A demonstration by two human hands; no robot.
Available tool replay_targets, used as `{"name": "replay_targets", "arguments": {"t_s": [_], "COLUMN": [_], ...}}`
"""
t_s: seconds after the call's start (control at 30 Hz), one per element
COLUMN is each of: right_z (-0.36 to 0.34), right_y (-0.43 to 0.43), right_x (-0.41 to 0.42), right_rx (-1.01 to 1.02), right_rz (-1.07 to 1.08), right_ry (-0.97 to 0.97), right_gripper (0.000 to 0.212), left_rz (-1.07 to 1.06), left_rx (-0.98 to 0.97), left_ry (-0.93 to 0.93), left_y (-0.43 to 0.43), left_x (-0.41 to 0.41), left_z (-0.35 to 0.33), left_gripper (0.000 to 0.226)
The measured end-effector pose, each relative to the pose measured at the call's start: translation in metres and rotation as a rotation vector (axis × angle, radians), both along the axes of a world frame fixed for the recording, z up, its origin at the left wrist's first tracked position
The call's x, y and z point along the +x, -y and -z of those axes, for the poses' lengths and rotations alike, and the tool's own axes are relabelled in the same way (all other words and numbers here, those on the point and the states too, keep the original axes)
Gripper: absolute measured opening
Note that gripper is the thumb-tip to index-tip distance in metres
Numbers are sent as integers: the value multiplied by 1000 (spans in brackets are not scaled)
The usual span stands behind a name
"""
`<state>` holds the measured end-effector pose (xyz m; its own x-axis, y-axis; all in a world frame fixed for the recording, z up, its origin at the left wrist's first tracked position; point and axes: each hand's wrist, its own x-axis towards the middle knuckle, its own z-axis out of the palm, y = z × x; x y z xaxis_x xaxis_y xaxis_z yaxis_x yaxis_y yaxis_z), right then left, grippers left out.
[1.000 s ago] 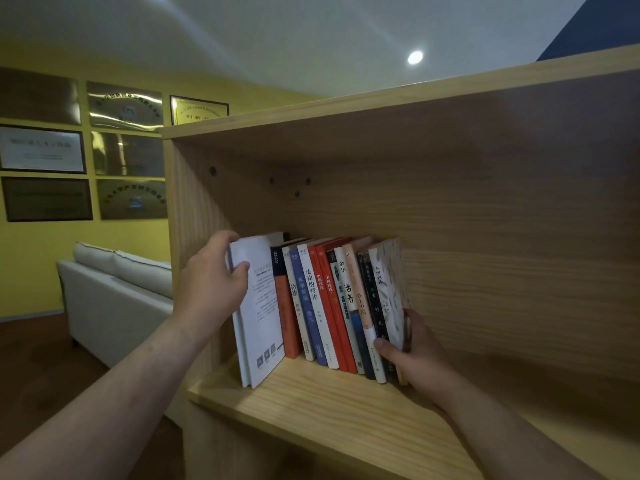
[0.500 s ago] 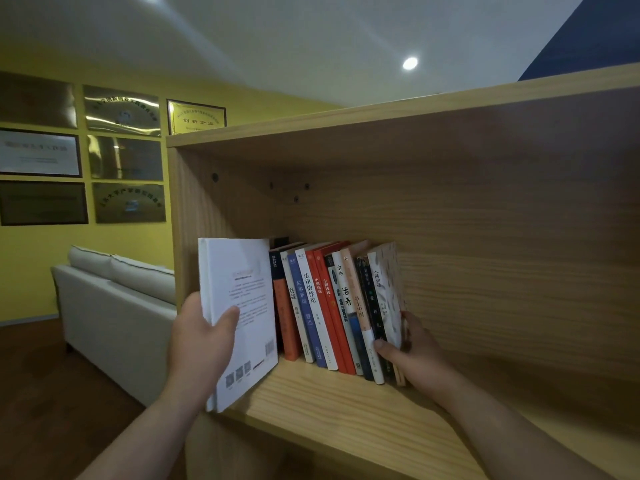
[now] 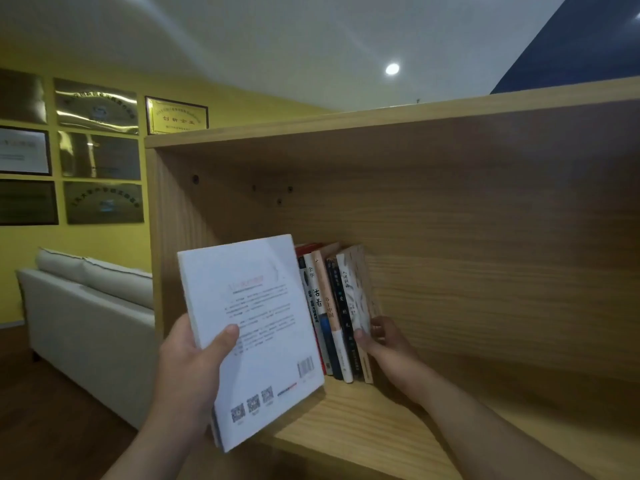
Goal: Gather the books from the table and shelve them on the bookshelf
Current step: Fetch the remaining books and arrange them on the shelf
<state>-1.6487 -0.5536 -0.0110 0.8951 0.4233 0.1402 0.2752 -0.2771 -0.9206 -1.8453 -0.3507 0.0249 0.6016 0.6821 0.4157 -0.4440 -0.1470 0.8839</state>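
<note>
The white book is gripped by the curled fingers of the left hand before the front edge of the bookshelf, near its left corner. The row of books is pinched at its right end by the right hand.

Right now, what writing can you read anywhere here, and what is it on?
"创新企业": gold plaque on the wall.
"余华" and "活着": white spine on the shelf.
"乡土中国": tan spine beside it.
White book, held up: print, barcode and codes too small to read.
Other plaques and dark spines: too blurred to read.
</note>
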Motion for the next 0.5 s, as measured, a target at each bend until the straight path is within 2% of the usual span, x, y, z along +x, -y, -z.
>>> {"name": "replay_targets", "arguments": {"t_s": [0.1, 0.2, 0.3, 0.37, 0.43, 0.5], "right_z": [-3, -9, -21, -27, -30, -27], "right_y": [6, 11, 17, 27, 39, 49], "right_x": [1, -4, -19, -29, -41, -57], "right_rx": [132, 223, 368, 492, 492, 393], "right_rz": [44, 70, 92, 103, 13, -166], "right_ry": [-21, -25, -111, -120, -153, -288], "right_gripper": [30, 17, 19, 31, 48, 51], "left_rz": [212, 404, 489, 519, 554, 594], "left_rx": [-136, -237, -252, -255, -264, -268], "left_ry": [-29, -79, -105, -116, -116, -107], "left_y": [10, 21, 31, 35, 42, 52], "left_x": [9, 18, 25, 28, 32, 36], "left_z": [-2, -2, 0, 1, 2, 1], "left_gripper": [22, 30, 35, 36, 42, 46]}}
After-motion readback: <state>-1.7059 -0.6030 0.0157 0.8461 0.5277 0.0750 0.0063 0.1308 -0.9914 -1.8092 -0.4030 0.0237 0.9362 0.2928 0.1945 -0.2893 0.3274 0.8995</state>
